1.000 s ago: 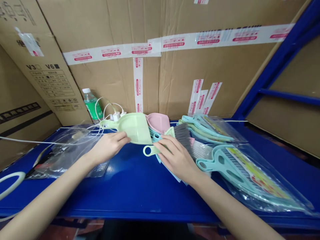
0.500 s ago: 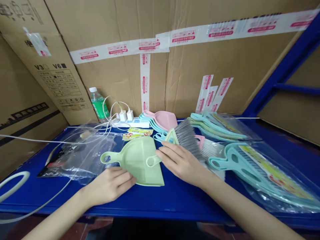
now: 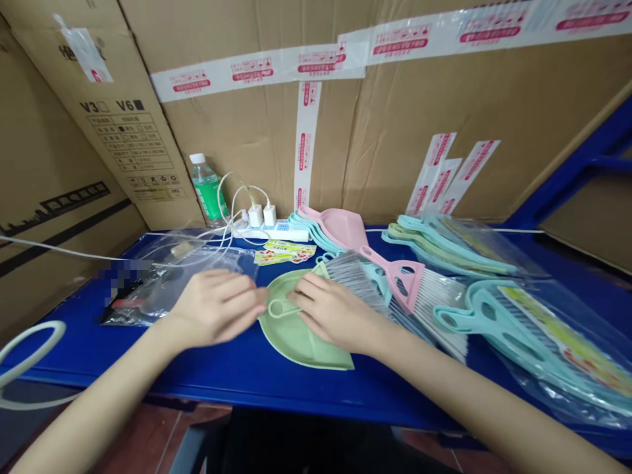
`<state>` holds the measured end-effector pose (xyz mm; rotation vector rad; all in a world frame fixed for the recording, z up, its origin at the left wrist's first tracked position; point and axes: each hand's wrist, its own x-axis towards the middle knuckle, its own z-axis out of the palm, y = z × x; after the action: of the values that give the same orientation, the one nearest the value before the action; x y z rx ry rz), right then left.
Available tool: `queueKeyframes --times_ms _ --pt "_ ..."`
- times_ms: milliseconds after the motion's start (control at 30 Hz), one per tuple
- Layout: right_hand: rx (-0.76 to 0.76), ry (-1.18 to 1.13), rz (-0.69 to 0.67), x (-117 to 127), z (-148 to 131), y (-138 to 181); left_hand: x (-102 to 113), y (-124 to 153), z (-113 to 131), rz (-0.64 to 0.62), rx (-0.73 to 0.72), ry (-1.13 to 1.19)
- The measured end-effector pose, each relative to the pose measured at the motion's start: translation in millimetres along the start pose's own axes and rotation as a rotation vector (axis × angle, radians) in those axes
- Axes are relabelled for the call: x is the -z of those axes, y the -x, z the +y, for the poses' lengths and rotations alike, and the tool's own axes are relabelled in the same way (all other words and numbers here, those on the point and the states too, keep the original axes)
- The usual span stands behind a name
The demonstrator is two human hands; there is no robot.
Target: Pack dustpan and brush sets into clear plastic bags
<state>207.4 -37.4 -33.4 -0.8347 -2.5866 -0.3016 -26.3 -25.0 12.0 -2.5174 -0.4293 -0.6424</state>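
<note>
A light green dustpan [image 3: 316, 352] lies on the blue table in front of me. At its left side my left hand [image 3: 217, 306] is closed, its curled fingers covering the dustpan's handle. My right hand [image 3: 336, 309] grips a matching green hand brush [image 3: 278, 308] above the pan. The brush's ringed handle end points left toward my left fingers, and its grey bristles [image 3: 355, 276] point right. Right of my right hand lies a pink hand brush [image 3: 407, 280] with pale bristles, partly over blue brushes [image 3: 378, 280].
Behind are stacked dustpans with a pink one [image 3: 343, 227] on top, label cards [image 3: 286, 251], a power strip [image 3: 291, 232] with cables and a bottle [image 3: 210, 191]. Bagged blue brush-and-dustpan sets [image 3: 533, 342] lie right. Clear plastic bags [image 3: 168, 283] lie left. Cardboard [image 3: 247, 145] stands behind.
The view has swung slightly right and down. My left hand has risen over the dustpan's handle. My right hand has brought the green brush lower and left over the pan, uncovering the pink brush.
</note>
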Motion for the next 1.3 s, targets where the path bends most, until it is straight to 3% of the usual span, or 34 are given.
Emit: queueKeyframes --times_ms 133,300,533,767,900,1000,1167,1300 --pt "-0.082 -0.192 -0.085 2 -7 -14 -9 -2 -23 -0.213 0.188 0.106" --pt "-0.193 -0.315 -0.133 1 -16 -32 -23 5 -30 -0.414 0.353 0.335" --pt "-0.287 -0.374 -0.103 -17 -30 -44 -26 16 -30 -0.479 0.494 0.496" --pt "-0.329 -0.529 0.04 -35 -37 -38 -35 17 -20 -0.493 0.569 0.48" --pt "-0.324 -0.619 0.116 -32 -35 -36 -37 18 -20 -0.495 0.657 0.553" --pt "-0.287 -0.575 -0.002 -19 -28 -31 -37 17 -23 -0.521 0.658 0.642" --pt "-0.195 -0.375 -0.386 3 -10 -14 -35 16 -27 -0.559 0.634 0.769" --pt "-0.164 -0.375 -0.481 0 -5 -5 -34 16 -28 -0.584 0.619 0.86"
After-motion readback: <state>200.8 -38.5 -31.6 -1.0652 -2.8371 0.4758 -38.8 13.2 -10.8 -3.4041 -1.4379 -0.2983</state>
